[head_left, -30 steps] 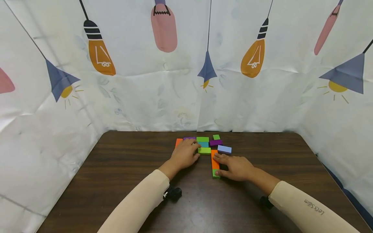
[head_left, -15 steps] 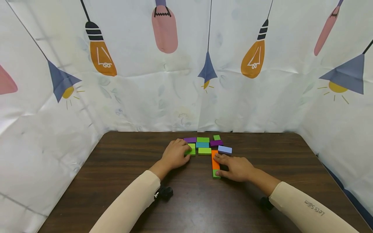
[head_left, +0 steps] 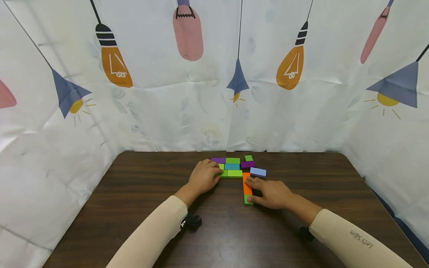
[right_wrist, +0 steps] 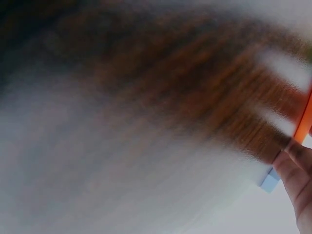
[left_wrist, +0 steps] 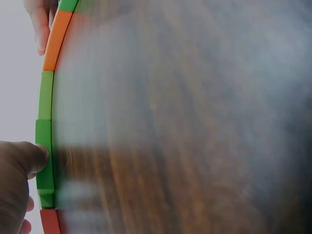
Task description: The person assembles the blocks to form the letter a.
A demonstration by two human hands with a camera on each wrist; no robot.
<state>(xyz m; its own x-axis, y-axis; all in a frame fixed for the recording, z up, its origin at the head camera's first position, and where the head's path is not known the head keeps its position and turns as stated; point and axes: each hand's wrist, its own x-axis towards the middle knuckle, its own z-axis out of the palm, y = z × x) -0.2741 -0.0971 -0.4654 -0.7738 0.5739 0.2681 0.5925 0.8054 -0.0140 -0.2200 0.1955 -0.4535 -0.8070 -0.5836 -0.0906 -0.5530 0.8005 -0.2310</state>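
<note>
In the head view my left hand (head_left: 203,178) pinches a green block (head_left: 223,175) at the left of the block row. The left wrist view shows the thumb of that hand (left_wrist: 17,178) on the green block's (left_wrist: 44,134) face, with more fingertips behind. A lime block (head_left: 235,174) touches its right end. My right hand (head_left: 273,194) rests with extended fingers on an orange block (head_left: 246,189), thumb at the green block (head_left: 247,201) below it. In the right wrist view the right hand (right_wrist: 298,180) is beside the orange block (right_wrist: 305,121).
Behind are purple (head_left: 218,160), green (head_left: 232,160) and teal (head_left: 232,166) blocks. To the right are another purple block (head_left: 248,164), a small green one (head_left: 248,158) and a pale blue one (head_left: 258,172). A red-orange block (left_wrist: 50,222) shows below the left hand. A patterned cloth (head_left: 214,123) stands behind the table (head_left: 140,178).
My left hand first moved left, then slightly back right, and the gap between the green and lime blocks has closed. My right hand has stayed in place.
</note>
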